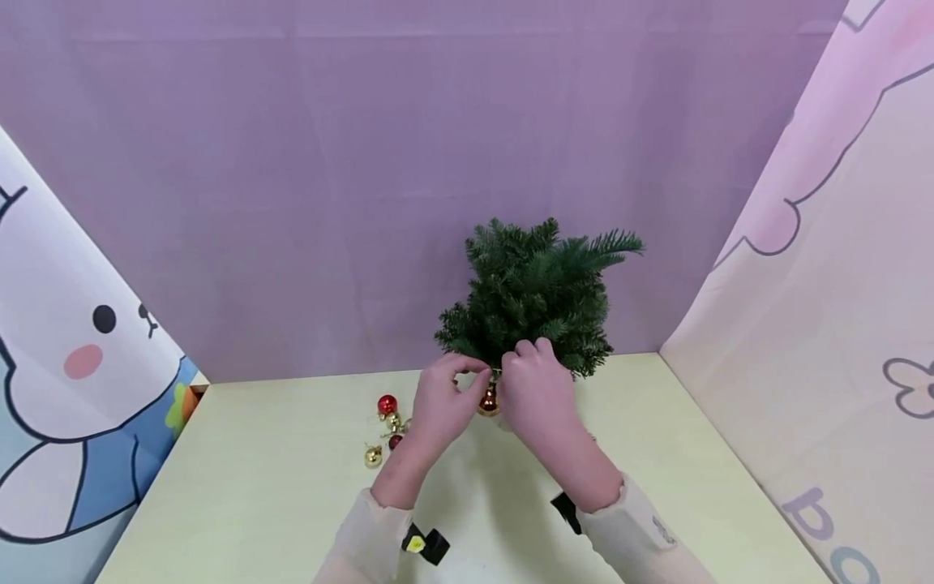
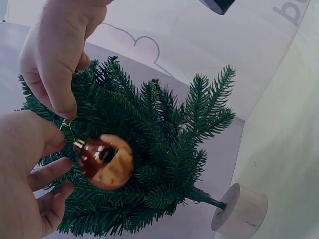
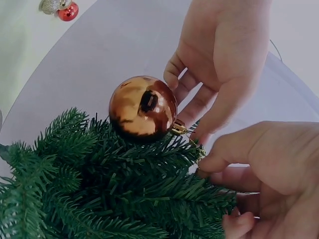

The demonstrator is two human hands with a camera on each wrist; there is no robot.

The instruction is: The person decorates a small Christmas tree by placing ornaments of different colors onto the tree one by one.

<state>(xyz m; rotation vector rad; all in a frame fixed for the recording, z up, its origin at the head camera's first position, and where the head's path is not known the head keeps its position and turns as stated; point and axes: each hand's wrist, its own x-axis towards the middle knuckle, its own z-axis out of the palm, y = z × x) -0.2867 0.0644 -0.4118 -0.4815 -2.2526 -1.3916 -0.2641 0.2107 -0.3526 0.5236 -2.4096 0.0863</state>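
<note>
A small green artificial Christmas tree point(image 1: 540, 284) stands before me on the table. At its front hangs a shiny copper-coloured bauble point(image 2: 106, 162) with a gold cap, up against the needles. A thin gold string point(image 2: 71, 130) runs from the cap to the fingertips of both hands. My left hand point(image 1: 447, 401) pinches the string between thumb and index finger, its other fingers spread loosely beside the bauble. From the other side my right hand point(image 1: 538, 397) pinches the string with thumb and index finger, close to a branch tip point(image 3: 219, 199). Fingertips partly hide the string's end.
Left of my hands, a red bauble point(image 1: 387, 404), a gold bauble point(image 1: 373, 457) and several other small ornaments lie on the pale table point(image 1: 255, 487). A round pale base point(image 2: 241, 211) holds the tree's trunk. Behind hangs a purple cloth point(image 1: 292, 203), with printed cloths at both sides.
</note>
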